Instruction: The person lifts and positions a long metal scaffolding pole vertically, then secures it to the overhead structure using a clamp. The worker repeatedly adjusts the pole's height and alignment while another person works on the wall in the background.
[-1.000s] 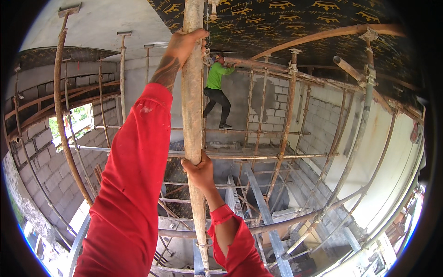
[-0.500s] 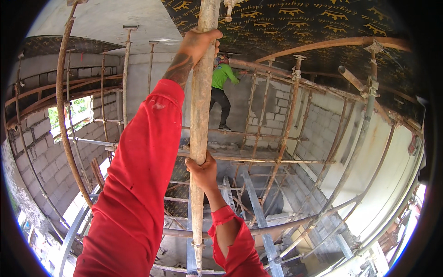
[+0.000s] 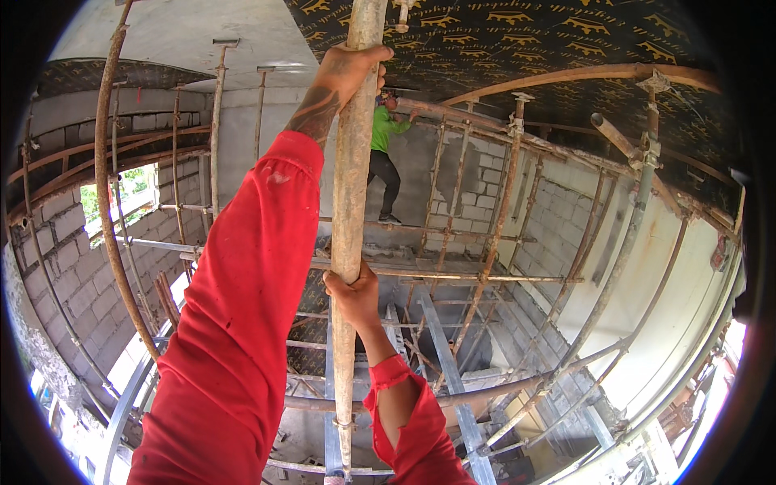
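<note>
Fingers of my left hand (image 3: 346, 74) clamped around a rusty pole (image 3: 352, 182), high up; fingers of my right hand (image 3: 362, 301) clamped on it lower down. Pole stands roughly upright mid-view, top running out of frame. Both red sleeves (image 3: 234, 323) reach up from the bottom edge. Behind, I've got scaffold poles (image 3: 503, 198), a grey metal beam (image 3: 449, 368) low right of the pole, a co-worker in green (image 3: 381, 133) just beside the pole, block wall (image 3: 73, 279) left, gold-patterned dark ceiling panels (image 3: 517, 48) overhead.
</note>
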The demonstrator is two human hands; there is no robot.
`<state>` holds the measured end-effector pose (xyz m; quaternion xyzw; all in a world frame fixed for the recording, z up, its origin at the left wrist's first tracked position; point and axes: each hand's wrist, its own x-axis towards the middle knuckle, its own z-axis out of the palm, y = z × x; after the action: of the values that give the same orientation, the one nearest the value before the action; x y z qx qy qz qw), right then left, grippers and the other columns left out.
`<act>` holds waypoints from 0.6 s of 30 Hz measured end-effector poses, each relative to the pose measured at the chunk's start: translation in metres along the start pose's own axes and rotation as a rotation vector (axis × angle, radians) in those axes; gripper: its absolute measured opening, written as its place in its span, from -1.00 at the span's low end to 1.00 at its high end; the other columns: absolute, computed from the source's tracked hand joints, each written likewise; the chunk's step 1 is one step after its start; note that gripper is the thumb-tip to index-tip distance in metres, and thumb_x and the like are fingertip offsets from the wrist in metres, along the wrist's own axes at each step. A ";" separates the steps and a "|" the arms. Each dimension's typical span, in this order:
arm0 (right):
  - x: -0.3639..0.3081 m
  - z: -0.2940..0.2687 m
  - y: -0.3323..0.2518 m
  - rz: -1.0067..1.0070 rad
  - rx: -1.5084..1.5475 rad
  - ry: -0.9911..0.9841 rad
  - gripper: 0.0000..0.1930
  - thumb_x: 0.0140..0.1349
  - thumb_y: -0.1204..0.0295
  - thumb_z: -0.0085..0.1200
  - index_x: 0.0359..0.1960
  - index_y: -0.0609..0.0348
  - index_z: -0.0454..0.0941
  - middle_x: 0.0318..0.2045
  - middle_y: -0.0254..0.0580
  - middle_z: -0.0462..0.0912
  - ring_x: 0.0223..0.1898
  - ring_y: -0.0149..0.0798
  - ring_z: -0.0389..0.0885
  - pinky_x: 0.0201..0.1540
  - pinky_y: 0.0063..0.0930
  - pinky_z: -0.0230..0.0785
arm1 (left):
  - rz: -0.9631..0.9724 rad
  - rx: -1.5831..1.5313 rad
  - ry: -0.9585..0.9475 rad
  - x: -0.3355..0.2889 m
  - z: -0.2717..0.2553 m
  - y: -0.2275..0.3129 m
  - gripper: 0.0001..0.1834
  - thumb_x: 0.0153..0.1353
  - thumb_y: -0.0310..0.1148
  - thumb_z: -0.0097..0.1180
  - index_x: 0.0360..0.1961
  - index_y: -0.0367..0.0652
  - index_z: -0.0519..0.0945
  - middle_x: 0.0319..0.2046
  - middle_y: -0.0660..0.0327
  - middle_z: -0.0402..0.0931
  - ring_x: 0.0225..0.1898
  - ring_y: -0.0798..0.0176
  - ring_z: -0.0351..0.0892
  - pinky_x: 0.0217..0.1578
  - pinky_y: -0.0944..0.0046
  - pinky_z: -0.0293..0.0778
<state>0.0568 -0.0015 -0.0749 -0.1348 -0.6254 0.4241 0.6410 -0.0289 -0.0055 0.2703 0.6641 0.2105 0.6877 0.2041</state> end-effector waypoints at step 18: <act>0.001 0.001 0.003 -0.015 0.030 0.017 -0.78 0.21 0.51 0.27 -0.17 0.27 0.52 -0.52 -0.40 0.58 -0.54 -0.56 0.48 -0.51 -0.57 0.34 | -0.003 0.000 0.018 -0.003 0.002 0.001 -0.55 0.22 -0.15 0.36 0.00 -0.25 0.67 -0.43 0.22 0.58 -0.49 0.33 0.57 -0.44 0.26 0.55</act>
<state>0.0544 0.0000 -0.0760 -0.1242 -0.6144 0.4274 0.6515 -0.0273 -0.0081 0.2687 0.6575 0.2135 0.6934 0.2032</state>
